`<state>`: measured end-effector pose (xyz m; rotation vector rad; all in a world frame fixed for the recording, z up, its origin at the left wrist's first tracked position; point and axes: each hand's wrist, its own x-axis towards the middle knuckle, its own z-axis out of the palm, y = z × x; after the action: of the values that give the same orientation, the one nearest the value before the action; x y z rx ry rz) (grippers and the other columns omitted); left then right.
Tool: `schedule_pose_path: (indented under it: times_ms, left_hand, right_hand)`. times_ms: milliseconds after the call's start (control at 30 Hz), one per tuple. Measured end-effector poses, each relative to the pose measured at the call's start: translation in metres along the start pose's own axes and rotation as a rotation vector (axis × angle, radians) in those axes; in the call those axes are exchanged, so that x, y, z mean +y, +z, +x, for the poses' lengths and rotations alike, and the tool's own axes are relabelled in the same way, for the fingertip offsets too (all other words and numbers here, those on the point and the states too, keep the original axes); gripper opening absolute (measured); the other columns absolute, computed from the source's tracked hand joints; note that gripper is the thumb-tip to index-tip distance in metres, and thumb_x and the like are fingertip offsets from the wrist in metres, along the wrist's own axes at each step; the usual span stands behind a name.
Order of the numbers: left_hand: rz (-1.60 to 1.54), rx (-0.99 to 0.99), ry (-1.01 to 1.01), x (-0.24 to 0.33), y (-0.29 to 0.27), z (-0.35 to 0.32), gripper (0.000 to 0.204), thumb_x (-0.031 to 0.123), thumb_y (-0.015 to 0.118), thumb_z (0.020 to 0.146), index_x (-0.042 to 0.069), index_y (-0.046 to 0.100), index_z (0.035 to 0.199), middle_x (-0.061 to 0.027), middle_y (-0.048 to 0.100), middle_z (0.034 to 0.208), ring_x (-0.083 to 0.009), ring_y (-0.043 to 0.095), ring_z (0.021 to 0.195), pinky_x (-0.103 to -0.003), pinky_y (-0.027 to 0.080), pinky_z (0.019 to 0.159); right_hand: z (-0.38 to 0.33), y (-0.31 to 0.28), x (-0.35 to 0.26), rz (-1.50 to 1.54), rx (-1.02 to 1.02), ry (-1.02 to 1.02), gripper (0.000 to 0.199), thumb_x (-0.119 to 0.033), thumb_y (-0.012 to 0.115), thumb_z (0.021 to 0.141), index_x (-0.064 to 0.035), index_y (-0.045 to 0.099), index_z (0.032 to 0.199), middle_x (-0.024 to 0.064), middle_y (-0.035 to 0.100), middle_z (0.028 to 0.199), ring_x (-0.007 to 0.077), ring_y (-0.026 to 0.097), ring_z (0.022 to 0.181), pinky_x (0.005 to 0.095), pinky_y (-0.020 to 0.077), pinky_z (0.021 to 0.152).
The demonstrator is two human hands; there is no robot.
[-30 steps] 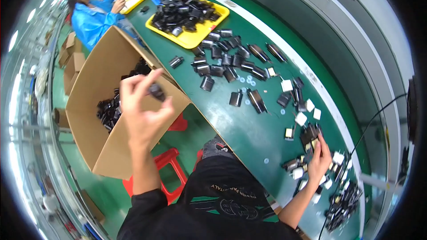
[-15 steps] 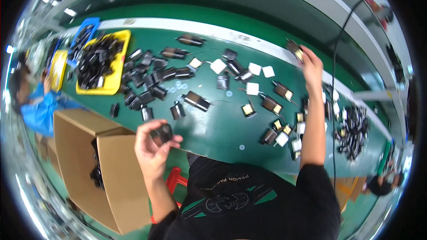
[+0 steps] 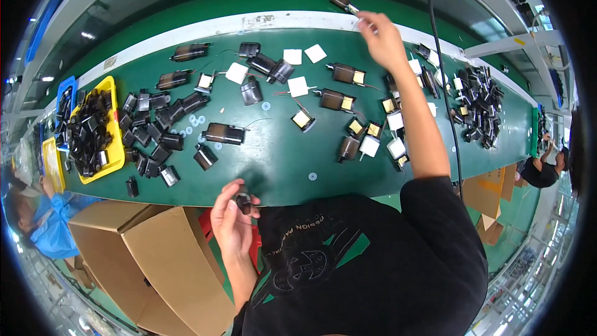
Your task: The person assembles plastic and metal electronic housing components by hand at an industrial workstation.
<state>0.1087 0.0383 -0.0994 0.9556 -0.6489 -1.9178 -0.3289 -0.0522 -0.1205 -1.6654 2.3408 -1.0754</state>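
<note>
Near the bench's front edge, my left hand (image 3: 232, 218) grips a small black plastic housing (image 3: 243, 203) between thumb and fingers. My right hand (image 3: 384, 38) reaches over the white rail, its fingers loosely apart. Just beyond those fingertips, a brown-black housing with a pale end (image 3: 342, 2) lies on the green strip behind the rail. More brown-black housings with wires (image 3: 341, 100) and white square pieces (image 3: 298, 86) lie between my arms. Several black housings (image 3: 163, 115) are spread on the left, beside small translucent rings (image 3: 189, 129).
A yellow tray (image 3: 114, 130) heaped with black parts stands at the left, next to a blue tray (image 3: 62, 93). A cardboard box (image 3: 174, 261) is below the front edge. Black parts (image 3: 480, 107) pile up at right; a black cable (image 3: 443, 81) hangs there. A person in blue (image 3: 56, 230) is at far left.
The view has turned right. The brown-black housing has moved from the rail onto the green strip, farther from my right fingers. My left hand has turned its housing and lowered it.
</note>
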Motion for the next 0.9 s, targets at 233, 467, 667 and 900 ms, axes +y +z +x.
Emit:
schedule_pose_path:
  times_ms: [233,467,667,900]
  left_hand:
    - [0.056,-0.026,0.087,0.010,0.006,0.041,0.052,0.010,0.066,0.081,-0.001,0.044,0.127,-0.0146,0.052,0.124,-0.0144,0.053,0.086,-0.027,0.044,0.071]
    - [-0.008,-0.095,0.061,0.006,0.019,0.055,0.047,0.007,0.065,0.081,-0.001,0.048,0.124,-0.0136,0.056,0.115,-0.0149,0.054,0.089,-0.027,0.044,0.077]
    - [-0.035,-0.058,0.051,-0.002,0.027,0.051,0.048,0.002,0.067,0.079,-0.001,0.048,0.123,-0.0130,0.058,0.111,-0.0183,0.056,0.101,-0.032,0.045,0.088]
    - [-0.009,0.026,0.082,0.000,0.019,0.044,0.048,0.002,0.066,0.079,-0.001,0.048,0.123,-0.0124,0.058,0.109,-0.0185,0.056,0.102,-0.032,0.045,0.088]
  right_hand:
    - [-0.106,-0.020,-0.058,-0.014,-0.224,-0.168,0.043,-0.025,0.077,0.065,-0.0087,0.065,0.102,0.0047,0.056,0.088,0.0235,0.052,0.086,0.0341,0.0433,0.077]
    - [-0.115,-0.008,-0.058,-0.160,-0.140,-0.174,0.045,-0.024,0.081,0.058,-0.0137,0.067,0.100,0.0061,0.048,0.118,0.0281,0.041,0.113,0.0413,0.0342,0.093]
    - [-0.093,-0.007,-0.034,-0.125,-0.284,-0.301,0.039,-0.021,0.079,0.059,-0.0141,0.068,0.096,0.0098,0.044,0.126,0.0301,0.038,0.119,0.0414,0.0315,0.096]
    - [-0.075,-0.012,-0.025,-0.115,-0.421,-0.182,0.039,-0.019,0.078,0.058,-0.0119,0.068,0.095,0.0134,0.045,0.118,0.0323,0.045,0.108,0.0401,0.0364,0.092]
